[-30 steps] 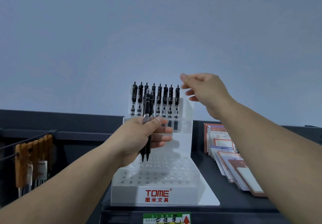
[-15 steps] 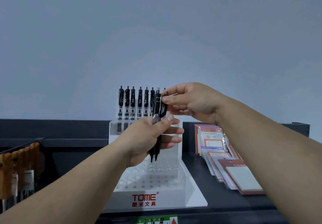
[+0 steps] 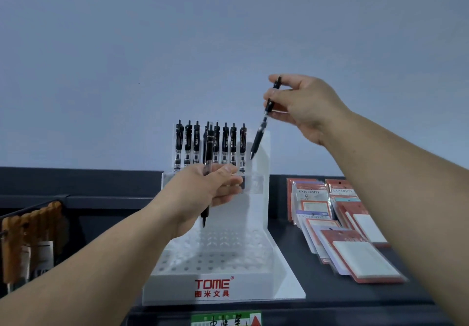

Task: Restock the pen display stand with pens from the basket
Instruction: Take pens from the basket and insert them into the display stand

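Note:
A white acrylic pen display stand (image 3: 223, 282) marked TOME sits on a dark shelf, with several black pens (image 3: 225, 145) upright in its top back row. My left hand (image 3: 205, 194) grips one black pen (image 3: 208, 153) upright in front of the stand. My right hand (image 3: 302, 105) pinches another black pen (image 3: 261, 133) by its upper part. That pen slants with its tip down toward the right end of the back row. The basket is not in view.
Packs of notebooks and cards (image 3: 345, 226) lie fanned on the shelf right of the stand. Brown-handled items (image 3: 28, 239) hang from a rail at the left. A green price label (image 3: 225, 319) sits on the shelf edge below. A plain wall rises behind.
My right hand has pulled one pen out of my left hand's bunch and lifted it up and right, tip now aimed at the back row. My left hand now holds a single pen.

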